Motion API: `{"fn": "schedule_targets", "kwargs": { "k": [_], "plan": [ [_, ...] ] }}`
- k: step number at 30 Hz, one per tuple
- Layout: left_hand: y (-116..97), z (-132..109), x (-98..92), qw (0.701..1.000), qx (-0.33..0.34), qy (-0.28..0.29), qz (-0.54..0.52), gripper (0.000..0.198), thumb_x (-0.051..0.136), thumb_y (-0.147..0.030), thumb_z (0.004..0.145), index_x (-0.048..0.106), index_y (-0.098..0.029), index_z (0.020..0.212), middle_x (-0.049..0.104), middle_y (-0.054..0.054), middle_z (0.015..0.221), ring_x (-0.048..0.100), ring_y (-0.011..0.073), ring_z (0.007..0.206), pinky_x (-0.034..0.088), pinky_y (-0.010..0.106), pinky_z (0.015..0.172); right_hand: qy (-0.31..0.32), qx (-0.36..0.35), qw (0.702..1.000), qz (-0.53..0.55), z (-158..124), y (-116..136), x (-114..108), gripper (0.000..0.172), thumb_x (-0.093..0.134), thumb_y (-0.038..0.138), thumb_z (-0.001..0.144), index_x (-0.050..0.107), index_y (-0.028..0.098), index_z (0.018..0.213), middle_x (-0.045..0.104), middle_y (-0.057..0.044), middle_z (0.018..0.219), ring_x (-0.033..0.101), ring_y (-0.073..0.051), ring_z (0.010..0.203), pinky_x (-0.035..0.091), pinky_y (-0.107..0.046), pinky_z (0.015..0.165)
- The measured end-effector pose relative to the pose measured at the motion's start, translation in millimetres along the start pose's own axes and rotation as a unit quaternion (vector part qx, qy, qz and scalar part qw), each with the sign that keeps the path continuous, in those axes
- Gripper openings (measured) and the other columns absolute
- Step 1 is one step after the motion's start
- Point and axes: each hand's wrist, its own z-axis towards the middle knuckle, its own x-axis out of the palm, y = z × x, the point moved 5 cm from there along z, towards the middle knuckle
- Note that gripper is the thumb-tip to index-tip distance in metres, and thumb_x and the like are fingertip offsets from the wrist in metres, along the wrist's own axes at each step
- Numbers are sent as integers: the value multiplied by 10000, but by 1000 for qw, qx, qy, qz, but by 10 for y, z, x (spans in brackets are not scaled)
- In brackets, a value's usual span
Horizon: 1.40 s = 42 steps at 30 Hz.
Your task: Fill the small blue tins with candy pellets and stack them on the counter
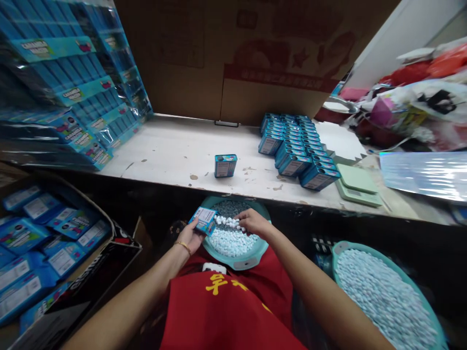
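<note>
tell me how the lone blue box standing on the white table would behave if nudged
The lone blue box stands upright on the table, so a push near its top would probably tip it over. It looks small and rigid, likely light. Flat sides suggest sliding, not rolling.

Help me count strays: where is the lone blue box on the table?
In the head view, the lone box stands on the table near its front edge, left of the stacked boxes and beyond the basin.

Two teal basins (241,265) (339,245) of candies (229,240); one lone box (225,165) on the table (171,150); one held box (203,219); one green scale (355,182) at its right edge.
</note>
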Motion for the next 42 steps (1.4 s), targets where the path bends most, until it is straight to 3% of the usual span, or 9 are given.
{"fn": "schedule_targets", "kwargs": {
  "k": [4,12,17,21,24,28,32,36,42],
  "plan": [
    [46,31,-58,1000,-8,-6,5,150,513,-163,765,565,-132,902,647,63,744,619,155,646,530,291,592,-17,-21,987,-158,81,269,-24,302,450,122,645,668,129,854,562,0,486,483,-85,414,371,-192,438],
    [80,74,-99,998,-47,28,31,120,580,-132,706,566,-126,826,632,44,690,595,113,573,498,216,532,-69,-95,901,-417,132,639,-14,301,475,133,682,672,222,892,657,-41,862,567,-155,820,378,-222,708],
    [-92,74,-46,975,25,130,179,542,677,-84,584,473,-232,1063,610,45,939,611,144,756,491,245,610,-60,-161,854,-491,9,679,-97,324,412,145,759,633,263,964,628,-40,936,546,-167,875,363,-239,711],
    [-308,79,82,915,112,198,334,767,723,-166,530,347,-269,1191,580,33,941,589,147,790,472,284,681,-50,-198,818,-538,-164,776,-150,319,383,149,787,621,275,958,611,-39,898,542,-158,841,356,-225,658],
    [-376,101,205,834,161,242,469,725,718,-229,529,393,-218,1177,566,-7,782,561,131,721,451,302,717,-37,-219,801,-556,-273,835,-112,298,397,141,780,622,265,932,600,-37,896,542,-156,825,354,-217,629],
    [-219,118,375,692,236,273,626,546,710,-317,514,551,-191,1022,561,43,909,525,187,843,413,335,791,-26,-211,794,-570,-329,810,3,299,412,103,752,617,230,927,586,-53,912,541,-150,818,359,-211,623],
    [3,110,511,633,308,274,655,492,695,-290,511,573,-185,976,557,58,997,500,214,939,377,334,850,-16,-204,793,-574,-383,764,68,237,427,127,755,620,207,865,584,-54,865,538,-152,806,363,-211,611],
    [13,86,478,630,296,273,664,355,605,-273,601,578,-196,947,605,1,835,540,180,804,417,285,760,-82,-193,798,-565,-535,666,-156,256,381,111,772,611,199,842,577,-63,855,525,-153,810,361,-224,637],
    [-308,93,135,738,329,148,570,382,619,-298,600,577,-176,959,615,53,946,551,225,914,413,330,835,-180,-47,866,-464,-134,-272,-500,357,318,77,775,601,238,922,579,-41,918,565,-122,818,373,-205,657]
  ]
}}
